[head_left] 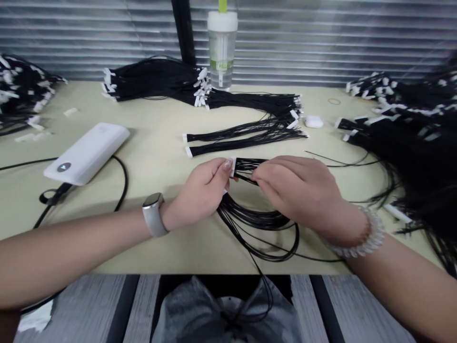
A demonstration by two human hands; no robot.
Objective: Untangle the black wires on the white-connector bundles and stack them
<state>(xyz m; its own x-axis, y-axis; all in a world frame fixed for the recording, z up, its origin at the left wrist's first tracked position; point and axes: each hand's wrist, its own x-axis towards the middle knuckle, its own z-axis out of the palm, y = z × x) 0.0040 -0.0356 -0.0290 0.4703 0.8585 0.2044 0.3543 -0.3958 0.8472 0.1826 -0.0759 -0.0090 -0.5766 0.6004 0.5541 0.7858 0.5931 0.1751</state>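
Note:
My left hand pinches a white connector between thumb and fingers, near the middle of the table. Thin black wires run from this connector toward the right. Close beside it, the fingertips of my right hand are pressed together on the black wires; how many they grip is hidden. Below both hands the black cable bundle loops round, and a few strands hang over the table's front edge. A second white end shows partly under my left hand.
Two black cables with white connectors lie beyond my hands. Cable bundles lie at the back, with piles at left and right. A power bank, a water bottle and a small white case are also there.

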